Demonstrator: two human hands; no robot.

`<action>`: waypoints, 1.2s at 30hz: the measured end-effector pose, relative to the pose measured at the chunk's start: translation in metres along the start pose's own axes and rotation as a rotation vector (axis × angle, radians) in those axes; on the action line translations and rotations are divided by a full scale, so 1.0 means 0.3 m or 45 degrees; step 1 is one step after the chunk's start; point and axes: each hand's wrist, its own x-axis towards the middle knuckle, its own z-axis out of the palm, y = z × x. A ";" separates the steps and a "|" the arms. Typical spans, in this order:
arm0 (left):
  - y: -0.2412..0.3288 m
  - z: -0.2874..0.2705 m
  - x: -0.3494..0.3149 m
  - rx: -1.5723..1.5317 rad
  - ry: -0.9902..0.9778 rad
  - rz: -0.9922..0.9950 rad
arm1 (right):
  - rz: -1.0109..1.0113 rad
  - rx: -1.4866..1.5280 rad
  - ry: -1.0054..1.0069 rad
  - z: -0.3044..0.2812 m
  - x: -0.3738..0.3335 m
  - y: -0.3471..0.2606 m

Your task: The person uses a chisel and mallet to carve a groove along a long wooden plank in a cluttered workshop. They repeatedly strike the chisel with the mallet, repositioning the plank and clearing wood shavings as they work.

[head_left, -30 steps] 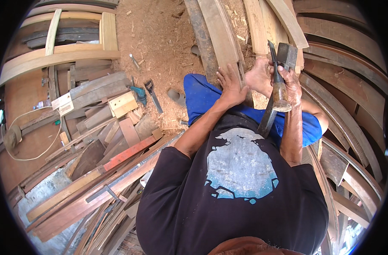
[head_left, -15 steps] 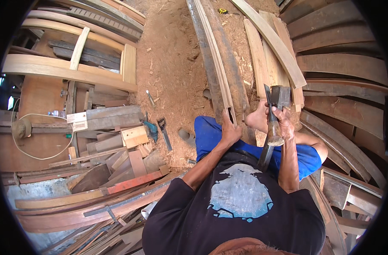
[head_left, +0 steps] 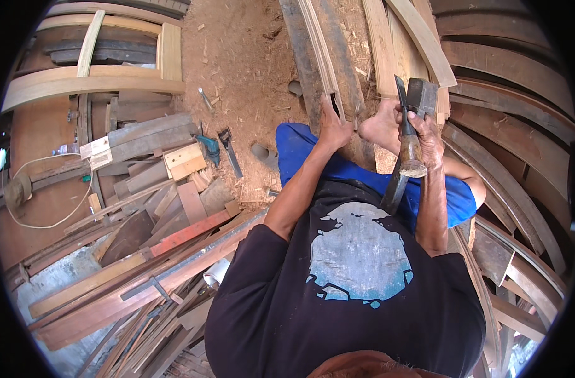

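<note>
My left hand (head_left: 335, 129) is closed around the near end of a long, pale, grooved wooden strip (head_left: 319, 50). A dark slot shows in that end, next to my fingers. The strip lies lengthwise on a dark, weathered plank (head_left: 345, 60). In my right hand (head_left: 429, 133) are both a chisel (head_left: 412, 151) and a hammer (head_left: 421, 96). The chisel's dark blade points away from me and its worn wooden handle end faces me. Beside it is the hammer's blocky dark head, with its handle running back toward my lap. My bare foot (head_left: 382, 126) rests between the hands.
On the shaving-covered floor to the left lie a blue-green power tool (head_left: 209, 148), a hand saw (head_left: 229, 152) and a small metal tool (head_left: 205, 99). A wooden frame (head_left: 92, 82) stands farther left, above piled offcuts (head_left: 186, 162). Curved boards (head_left: 508, 107) are stacked on the right.
The whole view has shifted, so the hands and surroundings sit higher in the picture. Both hands keep the same holds on the strip, chisel and hammer.
</note>
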 end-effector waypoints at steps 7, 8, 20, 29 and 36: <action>0.285 -0.103 -0.121 0.353 0.016 0.834 | -0.019 0.100 0.057 0.024 -0.014 -0.008; 0.337 -0.092 -0.139 0.197 -0.089 1.027 | -0.019 0.093 0.037 0.039 -0.009 -0.009; 0.599 -0.312 0.120 -0.688 -0.146 1.120 | -0.215 -0.207 -0.145 0.217 -0.028 -0.267; 0.498 -0.369 0.298 -0.328 0.151 0.815 | -1.129 -0.297 -0.129 0.293 -0.122 -0.480; 0.484 -0.331 0.285 -0.223 0.184 0.734 | -1.201 -0.441 -0.116 0.310 -0.125 -0.500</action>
